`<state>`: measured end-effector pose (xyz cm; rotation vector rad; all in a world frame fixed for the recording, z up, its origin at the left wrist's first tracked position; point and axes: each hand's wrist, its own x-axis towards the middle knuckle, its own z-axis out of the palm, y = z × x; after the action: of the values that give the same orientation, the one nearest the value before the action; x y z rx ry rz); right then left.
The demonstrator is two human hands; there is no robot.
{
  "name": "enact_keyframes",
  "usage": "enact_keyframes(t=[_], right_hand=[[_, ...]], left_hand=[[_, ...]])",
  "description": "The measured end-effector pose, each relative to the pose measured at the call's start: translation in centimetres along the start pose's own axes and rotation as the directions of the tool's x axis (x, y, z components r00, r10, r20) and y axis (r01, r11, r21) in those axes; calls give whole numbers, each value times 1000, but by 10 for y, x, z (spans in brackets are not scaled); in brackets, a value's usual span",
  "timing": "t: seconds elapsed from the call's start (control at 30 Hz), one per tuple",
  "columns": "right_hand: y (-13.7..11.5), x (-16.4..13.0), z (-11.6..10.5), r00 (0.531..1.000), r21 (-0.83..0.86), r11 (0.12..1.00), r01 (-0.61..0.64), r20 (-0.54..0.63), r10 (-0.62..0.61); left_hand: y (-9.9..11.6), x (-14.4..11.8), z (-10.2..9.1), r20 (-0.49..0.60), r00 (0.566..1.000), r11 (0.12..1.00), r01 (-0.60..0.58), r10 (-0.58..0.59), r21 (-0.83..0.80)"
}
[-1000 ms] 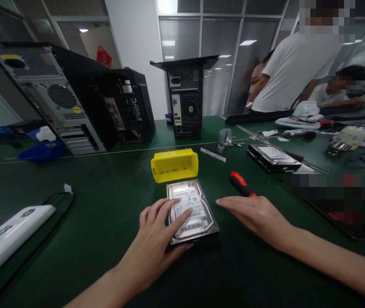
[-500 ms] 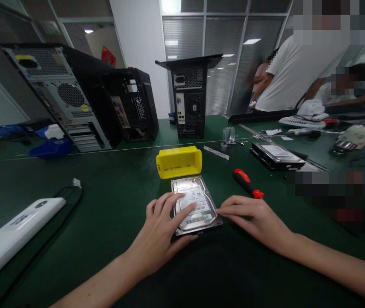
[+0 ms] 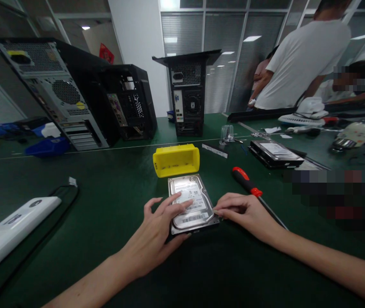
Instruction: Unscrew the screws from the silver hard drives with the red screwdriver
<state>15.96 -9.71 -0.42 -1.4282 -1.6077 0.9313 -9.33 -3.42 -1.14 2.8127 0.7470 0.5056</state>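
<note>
A silver hard drive (image 3: 187, 201) with a white label lies flat on the green tabletop. Across its left part rests my left hand (image 3: 155, 233), fingertips on the label and thumb along the near edge, gripping it. My right hand (image 3: 249, 214) is pinched closed at the drive's right edge, near its front corner. Whatever sits between those fingertips is too small to make out. Just behind the drive, a yellow bin (image 3: 176, 149) faces me with a few tiny dark pieces inside. A red-and-black screwdriver (image 3: 245, 180) lies to the right, its shaft partly behind my right hand.
Several computer cases stand at the back, one a black tower (image 3: 189, 92). At right lies another hard drive (image 3: 275, 155); a clear plastic cup (image 3: 227, 134) is behind. A white power strip (image 3: 19, 229) with its cable occupies the left. People are beyond the table.
My right hand's fingers have curled more tightly at the drive's edge. My left index finger has drawn back a little. The view has shifted slightly, exposing the screwdriver's shaft.
</note>
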Motion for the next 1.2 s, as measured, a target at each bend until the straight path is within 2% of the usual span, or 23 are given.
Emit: enact_keyframes(t=[0.1, 0.37, 0.53, 0.67, 0.9, 1.07, 1.2], right_hand=[[-1, 0, 2, 999, -49, 998, 45, 23, -44], [4, -2, 4, 998, -84, 994, 66, 16, -64], [6, -4, 5, 986, -163, 973, 163, 2, -165], [6, -8, 5, 970, -215, 949, 230, -28, -241], [6, -13, 2, 956, -313, 907, 282, 7, -294], [6, -15, 3, 901, -418, 811, 408, 42, -431], [5, -17, 1, 807, -572, 627, 529, 111, -579]], left_hand=[[0, -1, 1, -24, 999, 1000, -30, 30, 1], [1, 1, 0, -24, 999, 999, -39, 40, 28], [2, 1, -1, -70, 997, 999, -21, 24, 32], [2, -2, -2, -134, 989, 998, -64, 65, 15], [2, -2, -4, -159, 983, 995, -95, 94, 6], [0, -2, -3, -156, 981, 993, -114, 116, 21], [1, -1, -3, -177, 978, 994, -110, 113, 25]])
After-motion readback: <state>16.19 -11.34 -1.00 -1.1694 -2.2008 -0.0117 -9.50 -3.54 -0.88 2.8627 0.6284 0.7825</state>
